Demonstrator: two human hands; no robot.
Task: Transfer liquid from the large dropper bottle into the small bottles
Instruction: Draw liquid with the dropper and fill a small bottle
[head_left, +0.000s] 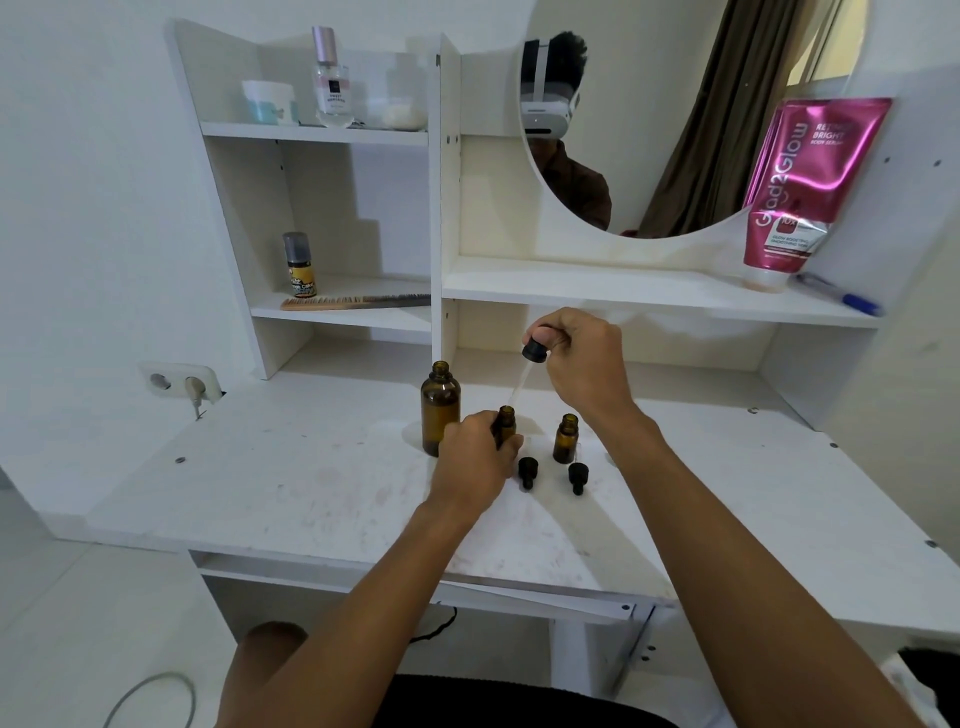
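Dropper being emptied into a steadied small bottle.

The small bottle (506, 423) is gripped by the left hand (475, 460) so its narrow mouth cannot shift; the dropper (525, 376), pinched at the bulb by the right hand (584, 358), is tilted into it. The large bottle (440, 408) stands uncapped just beside; a second bottle (566, 439) and two caps (527, 472) wait near.

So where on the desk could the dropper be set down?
Bare desk left of the large bottle, and more right of the second small bottle. The middle is crowded: both hands, bottles and two loose caps.
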